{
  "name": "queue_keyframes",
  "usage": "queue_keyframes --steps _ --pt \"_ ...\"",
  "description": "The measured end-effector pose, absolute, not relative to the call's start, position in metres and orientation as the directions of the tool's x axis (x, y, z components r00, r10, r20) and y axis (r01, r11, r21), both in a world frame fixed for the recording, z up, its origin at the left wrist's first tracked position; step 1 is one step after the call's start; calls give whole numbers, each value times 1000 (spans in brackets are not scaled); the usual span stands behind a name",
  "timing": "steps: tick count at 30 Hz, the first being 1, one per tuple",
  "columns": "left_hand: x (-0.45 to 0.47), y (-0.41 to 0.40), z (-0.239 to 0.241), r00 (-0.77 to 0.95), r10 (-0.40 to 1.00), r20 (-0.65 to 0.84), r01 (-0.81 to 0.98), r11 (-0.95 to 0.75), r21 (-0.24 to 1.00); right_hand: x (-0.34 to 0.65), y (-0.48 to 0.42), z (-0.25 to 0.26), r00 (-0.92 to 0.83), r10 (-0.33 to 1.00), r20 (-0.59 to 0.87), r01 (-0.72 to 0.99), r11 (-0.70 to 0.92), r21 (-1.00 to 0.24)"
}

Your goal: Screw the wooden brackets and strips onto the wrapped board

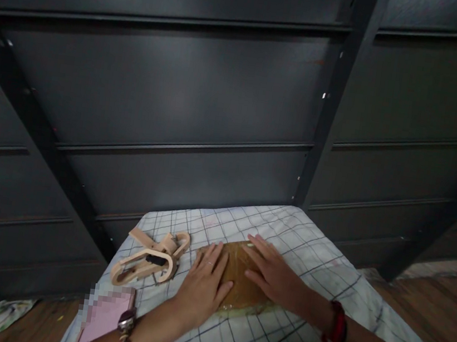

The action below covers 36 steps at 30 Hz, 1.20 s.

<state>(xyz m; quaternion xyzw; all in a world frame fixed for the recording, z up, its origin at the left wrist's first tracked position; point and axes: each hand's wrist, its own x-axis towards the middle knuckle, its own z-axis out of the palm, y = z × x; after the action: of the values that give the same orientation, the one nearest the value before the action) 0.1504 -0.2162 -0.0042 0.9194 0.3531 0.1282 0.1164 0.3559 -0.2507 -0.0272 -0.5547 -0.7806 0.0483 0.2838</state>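
Observation:
A flat brown packet (234, 284), shiny as if wrapped in clear plastic, lies on a white cloth with dark grid lines (227, 339). My left hand (207, 283) rests flat over its left part, fingers stretched away from me and thumb apart. Over the right part lies my right hand (269, 272), its fingers spread and pointing up and left. Neither hand is wrapped round the packet, and parts of it are hidden under them. Left of my left hand sits a pale tape dispenser-like object (153, 259) with looped frames and a black piece inside.
A pink flat item (108, 315), partly pixelated, lies near my left forearm. Behind the cloth-covered surface rises a dark grey panelled metal wall (189, 87). Crumpled cloth (3, 315) lies on the wooden floor (49, 318) at the lower left.

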Motion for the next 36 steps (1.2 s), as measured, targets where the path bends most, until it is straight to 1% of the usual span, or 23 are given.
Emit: queue_keyframes --steps 3,6,10,12,15,19,26,31,36 --pt "155 -210 -8 744 657 122 586 -730 352 347 -254 -22 -356 867 348 827 465 -314" --pt "154 -207 -10 745 657 116 573 -719 394 348 -257 -19 -419 857 300 834 494 -247" --pt "152 -209 -8 733 676 81 602 -698 388 354 -257 -19 -459 849 262 859 499 -114" --pt "153 -209 -8 730 680 65 615 -696 370 357 -258 -20 -463 841 280 859 503 -93" --pt "153 -209 -10 742 667 71 608 -714 347 361 -259 -24 -466 824 322 848 520 -104" --pt "151 -208 -12 774 626 94 564 -749 347 364 -260 -28 -440 816 375 834 526 -168" --pt "151 -207 -17 765 636 102 579 -749 323 365 -260 -32 -431 829 357 832 518 -199" --pt "149 -207 -18 767 629 129 557 -751 353 366 -260 -29 -447 822 352 818 535 -210" --pt "142 -208 -10 806 586 82 517 -765 383 368 -262 -26 -494 816 300 805 560 -195"
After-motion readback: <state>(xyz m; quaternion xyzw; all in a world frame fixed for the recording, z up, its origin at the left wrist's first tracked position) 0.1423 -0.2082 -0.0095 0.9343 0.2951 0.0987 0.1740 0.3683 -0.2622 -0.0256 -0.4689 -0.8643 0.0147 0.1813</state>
